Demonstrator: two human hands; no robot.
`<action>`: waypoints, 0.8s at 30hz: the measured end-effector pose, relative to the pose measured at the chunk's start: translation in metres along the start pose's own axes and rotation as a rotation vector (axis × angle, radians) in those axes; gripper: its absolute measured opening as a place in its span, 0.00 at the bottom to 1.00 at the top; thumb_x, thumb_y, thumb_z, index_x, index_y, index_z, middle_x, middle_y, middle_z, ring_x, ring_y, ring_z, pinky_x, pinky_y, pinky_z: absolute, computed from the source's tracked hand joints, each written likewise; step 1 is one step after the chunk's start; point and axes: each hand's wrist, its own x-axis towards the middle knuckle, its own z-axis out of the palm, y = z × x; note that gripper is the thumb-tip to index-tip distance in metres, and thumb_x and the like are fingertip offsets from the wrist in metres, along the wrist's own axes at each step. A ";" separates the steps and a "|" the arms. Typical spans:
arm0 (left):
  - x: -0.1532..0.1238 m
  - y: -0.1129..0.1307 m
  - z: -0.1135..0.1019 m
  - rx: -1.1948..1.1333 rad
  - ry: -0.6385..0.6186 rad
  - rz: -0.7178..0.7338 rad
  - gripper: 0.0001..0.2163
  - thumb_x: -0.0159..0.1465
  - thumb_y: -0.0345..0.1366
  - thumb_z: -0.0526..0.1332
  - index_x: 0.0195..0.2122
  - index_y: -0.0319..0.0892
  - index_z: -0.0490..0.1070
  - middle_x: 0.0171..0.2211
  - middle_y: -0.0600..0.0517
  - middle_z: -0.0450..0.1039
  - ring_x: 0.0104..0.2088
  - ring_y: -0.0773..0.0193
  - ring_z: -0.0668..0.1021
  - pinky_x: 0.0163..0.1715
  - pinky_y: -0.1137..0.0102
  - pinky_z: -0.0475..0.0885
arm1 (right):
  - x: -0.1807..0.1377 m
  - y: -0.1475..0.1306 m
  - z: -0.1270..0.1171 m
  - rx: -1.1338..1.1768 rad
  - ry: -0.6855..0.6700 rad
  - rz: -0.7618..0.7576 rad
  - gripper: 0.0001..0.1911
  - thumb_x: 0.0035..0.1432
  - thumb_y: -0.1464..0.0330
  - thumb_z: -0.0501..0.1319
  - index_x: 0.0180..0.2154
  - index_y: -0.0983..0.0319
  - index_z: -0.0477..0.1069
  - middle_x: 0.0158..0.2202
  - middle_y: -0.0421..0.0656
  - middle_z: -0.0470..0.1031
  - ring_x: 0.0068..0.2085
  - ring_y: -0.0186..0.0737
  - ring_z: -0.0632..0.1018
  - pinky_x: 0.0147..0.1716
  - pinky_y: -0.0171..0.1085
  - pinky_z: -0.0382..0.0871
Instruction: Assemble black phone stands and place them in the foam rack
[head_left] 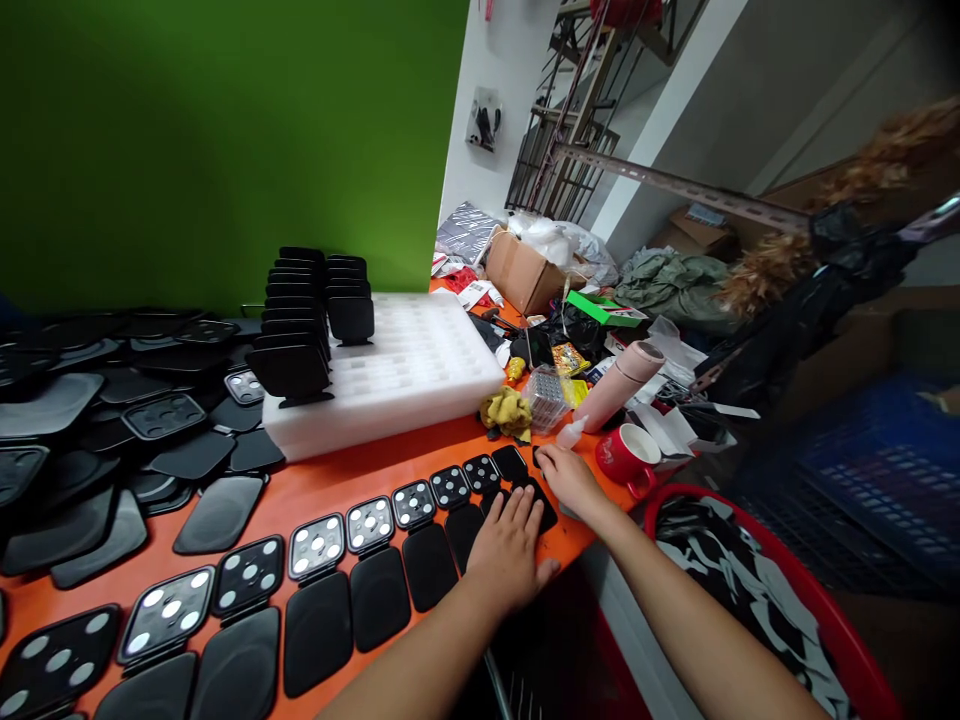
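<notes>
A row of opened black hinged cases (316, 546) runs along the front of the orange table, the upper halves carrying round silvery discs. My left hand (510, 550) lies flat over the row's right end, fingers stretched out across the black panels. At the far right end of the row, my right hand (574, 480) has its fingers curled together and pointing down. A small dark piece (536, 456) shows at its fingertips, too covered to name. Beside the fingers, the last case's upper half (510, 463) looks plain black, with no discs showing.
A white foam block (427, 350) holds upright black cases (289, 370). Loose black parts (195, 455) pile up at left. To the right stand a pink bottle (619, 385), a red mug (628, 455) and a yellow cloth (506, 412). A red tub (817, 610) sits beside the table.
</notes>
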 end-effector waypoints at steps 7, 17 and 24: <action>0.001 -0.002 0.005 -0.012 0.023 0.007 0.34 0.60 0.56 0.43 0.61 0.37 0.47 0.63 0.45 0.40 0.62 0.52 0.46 0.58 0.55 0.41 | -0.046 0.043 -0.010 -0.016 -0.059 0.084 0.17 0.50 0.63 0.58 0.43 0.61 0.70 0.43 0.47 0.71 0.44 0.45 0.71 0.43 0.38 0.61; 0.000 -0.001 0.005 0.005 0.037 0.006 0.35 0.60 0.56 0.42 0.61 0.36 0.48 0.62 0.43 0.44 0.62 0.53 0.47 0.58 0.55 0.41 | -0.021 0.000 -0.001 0.098 -0.093 -0.191 0.20 0.57 0.72 0.48 0.49 0.57 0.68 0.52 0.41 0.68 0.54 0.39 0.65 0.53 0.37 0.56; 0.001 -0.001 0.006 0.017 0.032 0.011 0.33 0.61 0.53 0.41 0.59 0.33 0.52 0.60 0.40 0.52 0.61 0.54 0.49 0.58 0.56 0.40 | -0.005 -0.011 0.012 -0.053 -0.220 -0.335 0.20 0.56 0.71 0.51 0.50 0.55 0.67 0.56 0.39 0.62 0.58 0.46 0.59 0.57 0.47 0.47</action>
